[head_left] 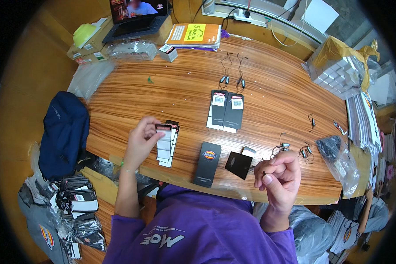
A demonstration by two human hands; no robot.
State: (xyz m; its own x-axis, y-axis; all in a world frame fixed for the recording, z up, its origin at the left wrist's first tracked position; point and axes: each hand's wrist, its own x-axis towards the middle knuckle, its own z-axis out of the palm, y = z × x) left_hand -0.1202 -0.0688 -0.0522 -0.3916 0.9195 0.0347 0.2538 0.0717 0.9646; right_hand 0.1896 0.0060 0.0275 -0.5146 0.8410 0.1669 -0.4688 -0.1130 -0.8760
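Note:
Pinched between the thumb and fingers of my left hand (pixel 143 138) is a white-and-black hang tag (pixel 164 145), above a small fanned stack of similar tags (pixel 174 147). My right hand (pixel 279 178) is closed in a pinch on the thin dark end of a tag string (pixel 264 172). Just left of it lie a black square card (pixel 239 166) and a small white label (pixel 249 152). A pile of dark grey tags (pixel 207 165) rests between my hands. Farther back, two strung sets of grey tags (pixel 226 110) lie side by side, their cords (pixel 227 72) stretched away from me.
Loose black strings (pixel 306 152) and a clear bag of strings (pixel 334 154) lie at right. A box of white bundles (pixel 339 70) stands far right. Behind are an orange folder (pixel 196 37) and a screen (pixel 138 11). Bundled tags (pixel 79 207) fill the lower left, below a navy bag (pixel 64 134).

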